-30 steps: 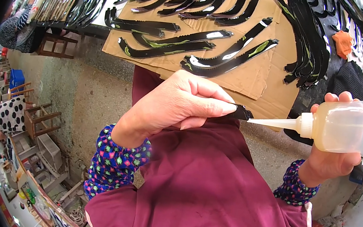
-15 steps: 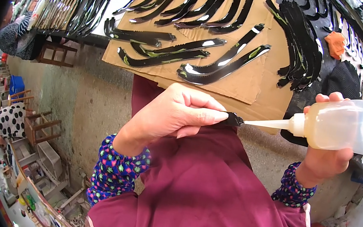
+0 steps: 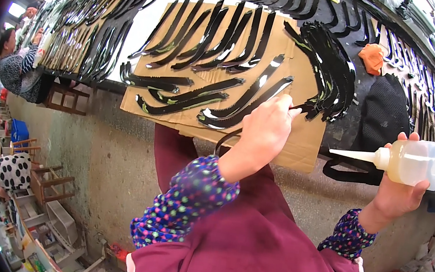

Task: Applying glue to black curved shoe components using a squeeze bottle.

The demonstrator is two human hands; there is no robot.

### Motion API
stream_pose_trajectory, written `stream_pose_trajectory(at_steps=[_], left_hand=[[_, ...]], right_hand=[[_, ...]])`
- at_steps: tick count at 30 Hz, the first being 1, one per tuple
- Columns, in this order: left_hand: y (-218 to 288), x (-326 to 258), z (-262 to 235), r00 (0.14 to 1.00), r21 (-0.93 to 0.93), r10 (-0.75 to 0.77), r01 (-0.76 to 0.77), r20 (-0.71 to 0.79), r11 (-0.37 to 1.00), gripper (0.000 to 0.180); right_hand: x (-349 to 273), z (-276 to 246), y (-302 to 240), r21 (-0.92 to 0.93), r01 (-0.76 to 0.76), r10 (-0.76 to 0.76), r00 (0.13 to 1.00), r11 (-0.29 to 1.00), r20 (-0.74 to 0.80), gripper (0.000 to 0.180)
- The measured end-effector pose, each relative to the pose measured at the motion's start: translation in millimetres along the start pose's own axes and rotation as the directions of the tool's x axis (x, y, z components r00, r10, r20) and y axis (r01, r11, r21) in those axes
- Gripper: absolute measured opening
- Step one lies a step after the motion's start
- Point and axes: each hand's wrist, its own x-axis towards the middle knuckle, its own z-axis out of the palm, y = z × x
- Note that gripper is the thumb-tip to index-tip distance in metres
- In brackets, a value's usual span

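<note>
My left hand point(image 3: 269, 126) is closed at the cardboard's right side, its fingertips beside the edge of a heap of black strips point(image 3: 330, 77). A thin curved black strip point(image 3: 225, 138) shows from behind my left wrist; the fingers hide most of it. To the right, my right hand point(image 3: 393, 197) is wrapped round a clear squeeze bottle point(image 3: 421, 164) with pale yellowish liquid inside. Its long tapered nozzle point(image 3: 352, 154) points left, apart from the strips. Glossy curved black strips with toothed edges point(image 3: 242, 103) lie in rows on the brown cardboard point(image 3: 300, 148).
An orange lump point(image 3: 372, 59) and a black mesh cloth point(image 3: 387, 113) lie on the dark table right of the heap. More strips point(image 3: 78, 31) cover the table at the left. A person point(image 3: 17, 64) sits there by a wooden stool point(image 3: 67, 98).
My left hand has moved up and right from above my lap to the heap, taking the black strip away from the nozzle. The bottle stays in my right hand, slightly lower.
</note>
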Motion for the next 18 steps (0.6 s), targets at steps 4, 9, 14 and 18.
stream_pose_trajectory(at_steps=[4, 9, 14, 18], left_hand=[[-23.4, 13.0, 35.4, 0.995, 0.187, 0.063, -0.047, -0.079, 0.981, 0.024], [-26.6, 10.1, 47.7, 0.937, 0.405, 0.259, -0.147, -0.237, 0.903, 0.016], [-32.2, 8.1, 48.2, 0.893, 0.399, 0.313, -0.170, -0.324, 0.901, 0.017], [-38.5, 7.5, 46.9, 0.908, 0.465, 0.316, -0.161, -0.277, 0.871, 0.021]], right_hand=[[-3.9, 1.8, 0.3, -0.069, 0.010, -0.018, 0.994, 0.998, -0.107, 0.088], [-5.4, -2.1, 1.1, -0.077, 0.006, -0.018, 0.988, 0.997, -0.155, 0.086], [-3.1, -3.9, 5.1, -0.056, 0.007, -0.017, 0.984, 0.998, -0.180, 0.085], [-1.6, -3.7, 6.2, -0.038, -0.010, 0.003, 0.981, 0.999, -0.192, 0.085]])
